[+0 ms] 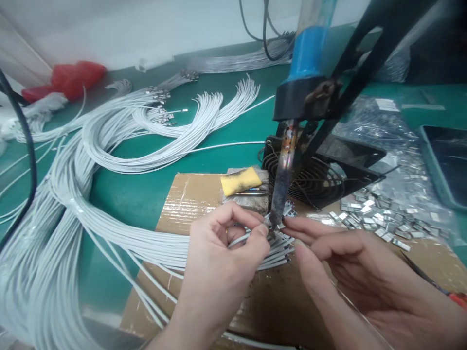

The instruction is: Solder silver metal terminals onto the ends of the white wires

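Note:
My left hand [228, 257] pinches the end of a white cable just beside the tip of a mounted soldering iron [282, 180]. Close to the same tip, the thumb and fingers of my right hand [350, 272] come together at a small metal piece [280, 226]; a thin wire runs along the palm. Beneath both hands lies a bundle of white cables [146, 245], their stripped ends fanned out on a cardboard sheet [193, 194]. The exact contact at the tip is partly hidden by the fingers.
Behind the hands are a yellow sponge [241, 181] and a black fan [314, 177]. Small metal connectors [379, 218] lie scattered at right, near a tray [438, 170] and red-handled tool [458, 299]. More cable bundles [197, 124] cover the left of the green table [120, 194].

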`<act>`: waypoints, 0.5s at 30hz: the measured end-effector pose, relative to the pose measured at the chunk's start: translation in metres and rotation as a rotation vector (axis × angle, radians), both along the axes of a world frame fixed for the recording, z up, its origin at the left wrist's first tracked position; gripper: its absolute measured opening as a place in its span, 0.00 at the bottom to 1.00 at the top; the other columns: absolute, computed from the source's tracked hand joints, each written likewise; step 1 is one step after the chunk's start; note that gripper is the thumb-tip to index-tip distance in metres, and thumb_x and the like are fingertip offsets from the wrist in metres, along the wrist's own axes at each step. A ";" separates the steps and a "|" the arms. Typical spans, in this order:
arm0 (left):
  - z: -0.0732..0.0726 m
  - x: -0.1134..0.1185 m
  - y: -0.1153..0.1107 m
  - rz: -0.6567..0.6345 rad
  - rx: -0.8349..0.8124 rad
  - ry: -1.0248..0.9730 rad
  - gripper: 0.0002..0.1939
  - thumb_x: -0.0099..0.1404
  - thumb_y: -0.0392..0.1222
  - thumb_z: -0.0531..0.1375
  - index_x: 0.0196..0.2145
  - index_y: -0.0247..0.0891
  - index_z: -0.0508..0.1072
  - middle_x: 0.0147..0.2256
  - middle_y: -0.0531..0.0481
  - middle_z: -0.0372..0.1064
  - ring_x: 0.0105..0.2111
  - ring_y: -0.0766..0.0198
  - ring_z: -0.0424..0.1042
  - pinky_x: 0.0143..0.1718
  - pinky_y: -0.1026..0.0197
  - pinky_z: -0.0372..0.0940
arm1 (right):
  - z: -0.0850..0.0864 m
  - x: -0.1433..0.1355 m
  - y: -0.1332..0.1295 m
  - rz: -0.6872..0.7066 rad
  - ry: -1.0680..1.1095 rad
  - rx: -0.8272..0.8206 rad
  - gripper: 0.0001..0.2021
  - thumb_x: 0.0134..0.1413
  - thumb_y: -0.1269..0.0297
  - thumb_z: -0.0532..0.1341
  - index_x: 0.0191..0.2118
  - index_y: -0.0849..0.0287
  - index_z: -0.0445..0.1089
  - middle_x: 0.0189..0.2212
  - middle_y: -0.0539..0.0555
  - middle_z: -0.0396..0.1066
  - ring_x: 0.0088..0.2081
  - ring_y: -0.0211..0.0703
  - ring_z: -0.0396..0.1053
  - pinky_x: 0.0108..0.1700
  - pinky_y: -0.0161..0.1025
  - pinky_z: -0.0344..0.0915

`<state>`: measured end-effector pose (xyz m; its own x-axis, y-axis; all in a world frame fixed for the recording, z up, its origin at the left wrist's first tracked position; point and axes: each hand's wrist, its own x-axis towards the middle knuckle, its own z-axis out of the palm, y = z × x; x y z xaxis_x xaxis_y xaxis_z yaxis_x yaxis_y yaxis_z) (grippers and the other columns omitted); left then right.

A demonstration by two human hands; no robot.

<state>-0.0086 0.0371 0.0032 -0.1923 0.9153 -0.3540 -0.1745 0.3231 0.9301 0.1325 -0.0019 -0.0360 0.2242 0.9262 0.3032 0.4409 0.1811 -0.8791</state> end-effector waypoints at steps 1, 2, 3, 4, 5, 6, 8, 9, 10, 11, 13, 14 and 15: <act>-0.001 -0.001 0.000 -0.011 0.000 0.005 0.08 0.51 0.31 0.71 0.21 0.36 0.75 0.27 0.52 0.79 0.24 0.71 0.69 0.25 0.71 0.63 | 0.001 -0.001 0.000 0.002 0.004 -0.001 0.05 0.62 0.61 0.69 0.35 0.49 0.74 0.44 0.50 0.85 0.43 0.44 0.86 0.45 0.30 0.80; -0.002 -0.002 0.001 -0.026 0.003 0.010 0.08 0.52 0.31 0.70 0.21 0.36 0.75 0.28 0.52 0.79 0.24 0.71 0.69 0.25 0.71 0.63 | 0.002 -0.003 0.000 -0.003 0.010 -0.007 0.05 0.61 0.61 0.69 0.34 0.48 0.74 0.44 0.48 0.85 0.43 0.42 0.85 0.46 0.29 0.79; -0.002 -0.004 0.001 -0.045 0.006 0.015 0.08 0.52 0.31 0.70 0.22 0.36 0.75 0.28 0.52 0.79 0.24 0.71 0.70 0.26 0.71 0.63 | 0.003 -0.006 -0.001 -0.020 0.024 -0.020 0.05 0.61 0.61 0.69 0.34 0.47 0.74 0.44 0.47 0.85 0.44 0.41 0.85 0.47 0.27 0.78; -0.003 -0.005 0.001 -0.060 0.010 0.021 0.08 0.53 0.31 0.70 0.22 0.37 0.75 0.28 0.52 0.79 0.24 0.70 0.70 0.26 0.71 0.63 | 0.004 -0.008 -0.001 -0.042 0.047 -0.038 0.05 0.60 0.61 0.69 0.33 0.47 0.74 0.43 0.45 0.85 0.43 0.39 0.85 0.47 0.26 0.78; -0.004 -0.005 0.002 -0.071 0.011 0.026 0.07 0.53 0.31 0.70 0.23 0.37 0.75 0.27 0.53 0.79 0.25 0.70 0.70 0.26 0.70 0.63 | 0.006 -0.011 -0.001 -0.072 0.077 -0.061 0.06 0.59 0.62 0.69 0.32 0.47 0.73 0.43 0.44 0.85 0.43 0.39 0.85 0.47 0.25 0.77; -0.004 -0.006 0.002 -0.076 0.010 0.030 0.07 0.53 0.31 0.70 0.23 0.37 0.75 0.27 0.53 0.78 0.24 0.70 0.70 0.26 0.70 0.63 | 0.008 -0.014 -0.001 -0.102 0.107 -0.086 0.07 0.58 0.62 0.70 0.31 0.46 0.73 0.42 0.43 0.85 0.42 0.38 0.85 0.46 0.24 0.77; -0.004 -0.005 0.001 -0.068 0.001 0.030 0.07 0.53 0.31 0.70 0.23 0.37 0.75 0.27 0.53 0.78 0.24 0.71 0.69 0.26 0.70 0.62 | 0.011 -0.017 -0.002 -0.136 0.157 -0.113 0.07 0.57 0.63 0.70 0.30 0.46 0.73 0.42 0.41 0.85 0.40 0.38 0.85 0.44 0.24 0.77; -0.004 -0.004 0.001 -0.053 -0.002 0.029 0.08 0.53 0.31 0.70 0.22 0.36 0.75 0.27 0.53 0.78 0.24 0.71 0.69 0.25 0.70 0.62 | 0.012 -0.018 -0.002 -0.133 0.168 -0.116 0.07 0.57 0.63 0.70 0.30 0.46 0.73 0.41 0.41 0.85 0.40 0.38 0.85 0.44 0.24 0.77; -0.003 -0.003 0.000 -0.037 -0.004 0.027 0.08 0.52 0.31 0.70 0.22 0.36 0.75 0.27 0.53 0.78 0.24 0.71 0.69 0.25 0.70 0.62 | 0.012 -0.019 -0.002 -0.133 0.173 -0.117 0.07 0.57 0.63 0.70 0.30 0.45 0.74 0.41 0.41 0.85 0.40 0.38 0.85 0.44 0.24 0.77; -0.003 -0.003 0.000 -0.021 -0.003 0.027 0.08 0.52 0.31 0.70 0.22 0.36 0.75 0.27 0.53 0.78 0.24 0.71 0.69 0.25 0.71 0.61 | 0.012 -0.019 -0.003 -0.134 0.174 -0.115 0.07 0.57 0.63 0.70 0.30 0.45 0.74 0.41 0.42 0.85 0.40 0.38 0.84 0.44 0.24 0.77; -0.002 -0.001 -0.001 -0.006 0.002 0.025 0.08 0.52 0.30 0.70 0.21 0.36 0.75 0.27 0.53 0.78 0.23 0.72 0.68 0.25 0.71 0.61 | 0.010 -0.019 -0.002 -0.143 0.163 -0.110 0.07 0.57 0.64 0.70 0.30 0.45 0.74 0.41 0.41 0.84 0.41 0.39 0.84 0.45 0.25 0.77; -0.002 -0.001 -0.001 -0.013 0.003 0.026 0.08 0.52 0.30 0.70 0.21 0.36 0.75 0.27 0.53 0.78 0.23 0.72 0.68 0.25 0.71 0.62 | 0.009 -0.018 -0.002 -0.147 0.144 -0.096 0.07 0.57 0.65 0.70 0.31 0.45 0.74 0.41 0.42 0.84 0.42 0.39 0.84 0.46 0.25 0.77; -0.002 -0.001 -0.001 -0.025 -0.001 0.028 0.08 0.51 0.30 0.70 0.22 0.36 0.75 0.27 0.53 0.78 0.23 0.72 0.69 0.25 0.72 0.63 | 0.008 -0.018 -0.002 -0.151 0.122 -0.072 0.07 0.57 0.65 0.70 0.31 0.45 0.74 0.41 0.43 0.85 0.42 0.40 0.84 0.46 0.26 0.78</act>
